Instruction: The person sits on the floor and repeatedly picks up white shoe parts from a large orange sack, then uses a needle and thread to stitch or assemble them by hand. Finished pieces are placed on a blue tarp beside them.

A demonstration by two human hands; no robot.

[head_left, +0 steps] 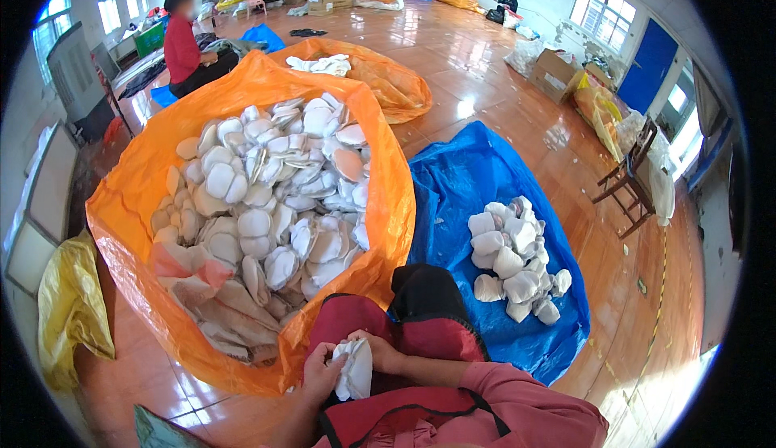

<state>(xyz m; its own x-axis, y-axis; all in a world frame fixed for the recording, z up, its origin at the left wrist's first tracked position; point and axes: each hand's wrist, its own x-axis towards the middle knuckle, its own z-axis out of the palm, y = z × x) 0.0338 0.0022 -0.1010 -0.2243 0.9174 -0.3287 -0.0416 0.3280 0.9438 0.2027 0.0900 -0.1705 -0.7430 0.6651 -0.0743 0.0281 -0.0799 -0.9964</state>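
Over my lap, my left hand [320, 372] and my right hand [383, 354] are both closed on a white cloth pad [354, 374], gripping it from either side. Its exact kind I cannot make out. Just ahead and to the left, a large orange sack [388, 177] lies wide open, heaped with loose rounded white pads [255, 221]. On my right a blue plastic sheet [453, 173] is spread on the floor. It bears a small pile of white, puffy bundles [517, 258].
A second orange sheet [404, 92] with white cloth lies beyond the sack. A person in red [184, 48] sits at the far left. To the right stand a wooden chair [634, 177] and a cardboard box [553, 74]. A yellow sack [71, 310] slumps at the left.
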